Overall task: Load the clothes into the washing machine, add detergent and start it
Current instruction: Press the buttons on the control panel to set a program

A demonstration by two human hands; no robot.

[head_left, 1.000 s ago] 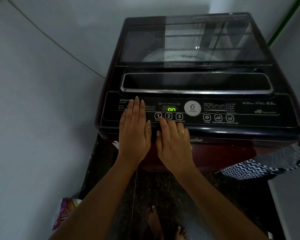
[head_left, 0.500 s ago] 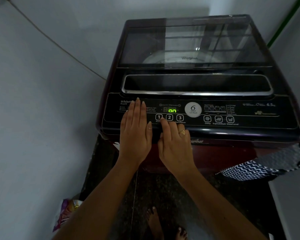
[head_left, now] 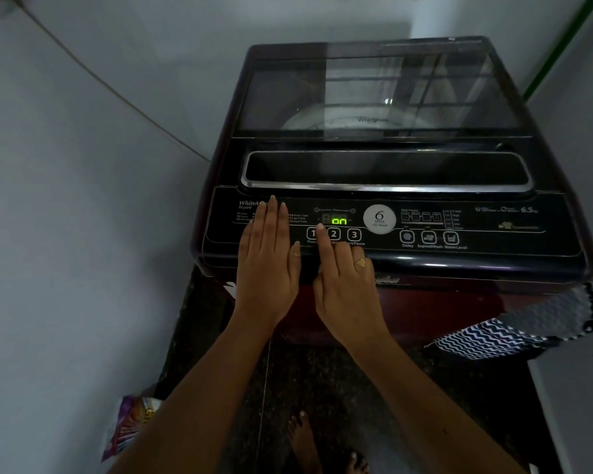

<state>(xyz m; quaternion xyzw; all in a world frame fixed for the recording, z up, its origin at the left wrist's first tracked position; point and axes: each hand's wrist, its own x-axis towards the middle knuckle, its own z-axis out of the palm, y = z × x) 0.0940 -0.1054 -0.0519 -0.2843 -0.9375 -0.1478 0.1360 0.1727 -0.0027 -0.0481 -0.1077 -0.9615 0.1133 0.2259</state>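
Note:
A dark maroon top-load washing machine point(head_left: 459, 295) stands in front of me with its glass lid point(head_left: 374, 94) closed. Its control panel point(head_left: 493, 234) shows a green "on" on the display point(head_left: 338, 221). My left hand point(head_left: 267, 265) lies flat on the panel's left end, fingers straight. My right hand point(head_left: 346, 282) rests beside it, index finger stretched out between buttons 1 point(head_left: 311, 233) and 2 point(head_left: 334, 233), its tip just above them. Button 3 point(head_left: 354, 234), marked Start/Pause, is uncovered. No clothes can be made out through the lid.
A colourful detergent pouch point(head_left: 131, 425) lies on the dark floor at the lower left by the wall. A black-and-white zigzag cloth point(head_left: 514, 330) hangs at the machine's right front. Grey walls close in on both sides. My bare feet point(head_left: 308, 443) stand below.
My right index finger has crept slightly up the panel towards the display. My left hand keeps its place and the display reads the same.

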